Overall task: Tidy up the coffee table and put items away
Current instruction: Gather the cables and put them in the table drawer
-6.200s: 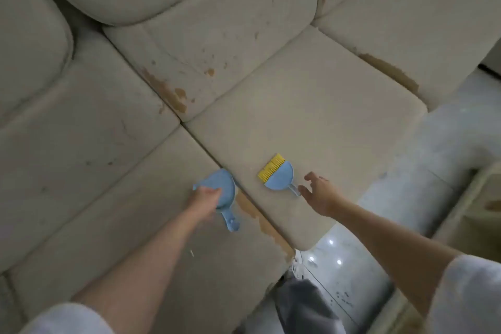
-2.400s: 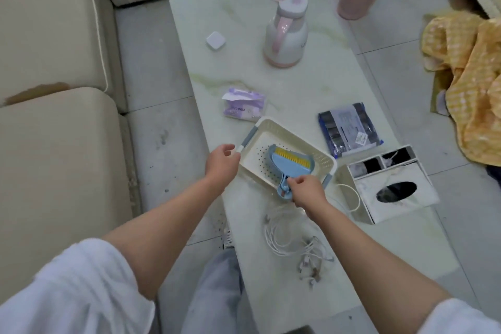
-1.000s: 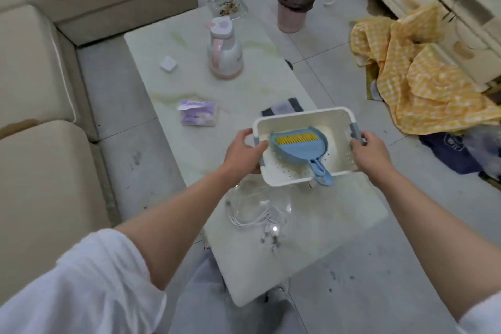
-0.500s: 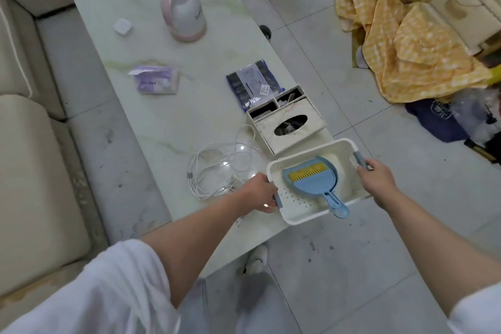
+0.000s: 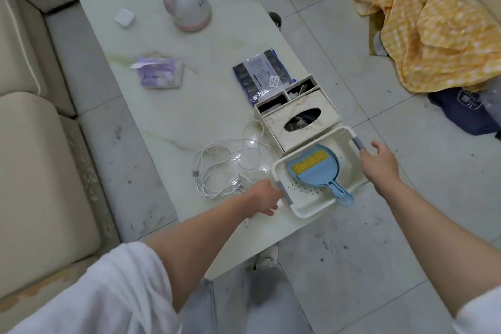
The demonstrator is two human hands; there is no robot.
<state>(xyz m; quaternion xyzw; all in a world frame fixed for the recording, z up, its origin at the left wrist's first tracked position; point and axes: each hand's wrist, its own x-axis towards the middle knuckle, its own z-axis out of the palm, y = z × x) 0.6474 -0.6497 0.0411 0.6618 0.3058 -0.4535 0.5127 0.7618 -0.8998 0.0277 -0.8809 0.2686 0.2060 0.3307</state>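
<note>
A white perforated basket [image 5: 349,156] with grey handles sits at the near right corner of the pale marble coffee table [image 5: 173,122], pressed against a tissue box organiser [image 5: 298,120]. Inside it lies a blue dustpan with a yellow-bristled brush [image 5: 314,169], its handle poking over the near rim. My left hand [image 5: 264,198] is on the basket's left handle. At the right handle my right hand [image 5: 379,163] has its fingers on the rim and its thumb raised.
On the table are a tangle of white cables [image 5: 225,168], a dark packet [image 5: 261,73], a purple tissue pack [image 5: 160,76], a white-pink jug [image 5: 189,0] and a small white square [image 5: 124,17]. A beige sofa [image 5: 32,171] stands left. Yellow checked cloth [image 5: 433,22] lies on the floor at right.
The basket with the dustpan has come down from mid-air and further toward the table's near right corner beside the tissue box. My right thumb has lifted off the handle.
</note>
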